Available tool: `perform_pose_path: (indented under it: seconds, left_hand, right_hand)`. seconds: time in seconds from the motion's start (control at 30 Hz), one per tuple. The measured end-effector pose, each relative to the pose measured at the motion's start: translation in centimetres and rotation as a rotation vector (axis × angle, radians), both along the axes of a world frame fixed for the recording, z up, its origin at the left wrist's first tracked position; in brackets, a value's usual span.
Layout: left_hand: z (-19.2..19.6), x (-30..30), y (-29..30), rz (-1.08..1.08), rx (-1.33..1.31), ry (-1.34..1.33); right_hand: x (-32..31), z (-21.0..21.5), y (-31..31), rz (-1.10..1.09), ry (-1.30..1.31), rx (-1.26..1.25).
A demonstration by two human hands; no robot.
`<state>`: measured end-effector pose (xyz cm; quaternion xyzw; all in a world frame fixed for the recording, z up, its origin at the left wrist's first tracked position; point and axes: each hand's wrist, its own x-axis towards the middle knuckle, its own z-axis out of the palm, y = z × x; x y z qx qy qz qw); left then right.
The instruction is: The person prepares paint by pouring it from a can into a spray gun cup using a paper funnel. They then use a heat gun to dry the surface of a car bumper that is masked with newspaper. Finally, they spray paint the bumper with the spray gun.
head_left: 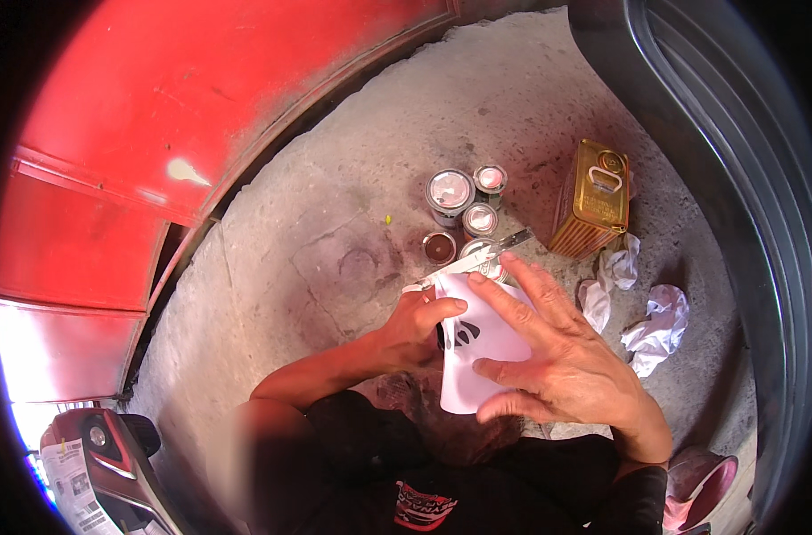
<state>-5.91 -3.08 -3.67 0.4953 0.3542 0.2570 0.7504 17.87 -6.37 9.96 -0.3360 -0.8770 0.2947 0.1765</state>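
My left hand (415,323) is closed on the side of a white, smooth, sheet-like piece (492,321) with dark oval marks; its thumb lies on the near face. Whether this piece is a cup or a folded sheet I cannot tell. Over it my right hand (557,352) is spread, fingers apart, some fingertips at its surface. A thin flat strip (477,260), pale with a darker far end, slants across the piece's top edge. Just beyond stand several round tins, among them a large tin (449,190), a small pinkish-topped tin (490,179) and a cup of brown liquid (439,248).
A gold rectangular can (593,196) with a handle stands to the right, with crumpled white paper (657,325) near it. A dark curved panel (727,178) borders the right side, red panels (183,107) the left. A pinkish round container (705,486) lies lower right.
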Motion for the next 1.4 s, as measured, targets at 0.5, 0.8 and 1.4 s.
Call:
perform_pose_path:
  seconds: [0.5,0.8,1.4]
  left_hand:
    - [-0.6,-1.0,0.2,0.169,-0.375,-0.174]
    - [2.3,0.5,0.2,0.200,-0.458,-0.144]
    - [0.0,0.8,1.3,0.025,1.242,0.172]
  right_hand:
    - [12.5,-25.1,-2.7,-0.836,-0.003,-0.498]
    - [3.0,-35.5,-3.0,-0.964,0.350,-0.347]
    - [6.7,-9.1,-3.0,-0.766,0.607,-0.259]
